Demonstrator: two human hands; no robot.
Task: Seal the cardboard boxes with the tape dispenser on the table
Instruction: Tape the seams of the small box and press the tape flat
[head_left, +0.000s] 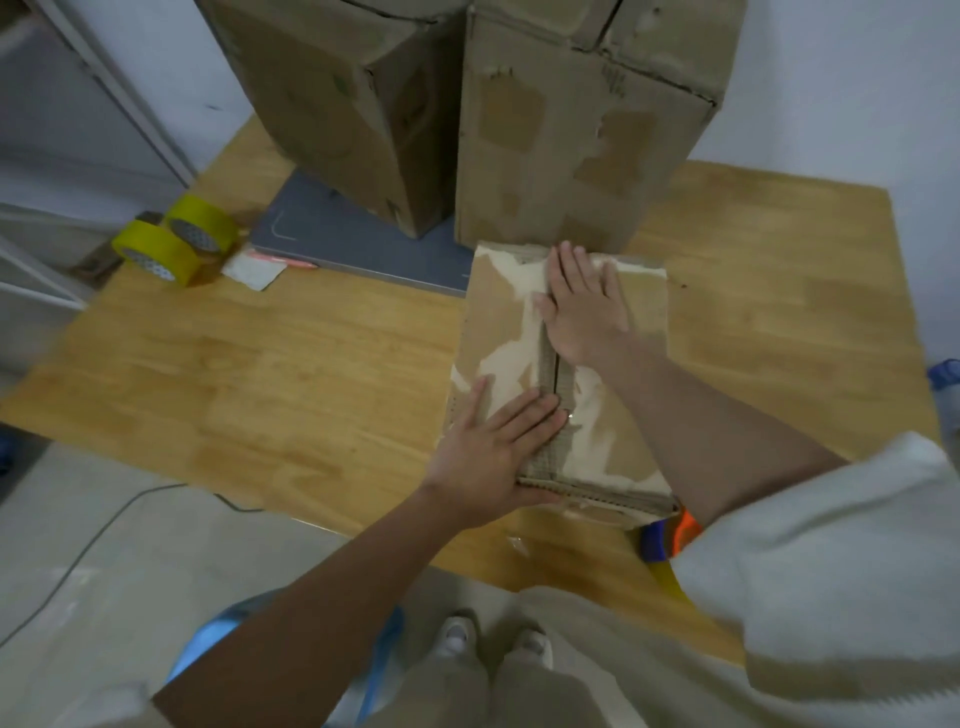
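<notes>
A small worn cardboard box (498, 332) lies on the wooden table (249, 374), its two top flaps meeting along a centre seam. My left hand (488, 452) lies flat on the near left flap, fingers spread towards the seam. My right hand (584, 306) presses flat on the far end of the top, over the seam. Neither hand grips anything. A blue and orange tape dispenser (670, 538) peeks out at the table's near edge, mostly hidden under my right sleeve.
Two tall cardboard boxes (332, 104) (576, 135) stand at the back of the table, the left one on a grey flat slab (358, 244). Two yellow tape rolls (176, 241) lie at the far left corner. A blue stool (218, 644) and a cable (93, 540) are on the floor.
</notes>
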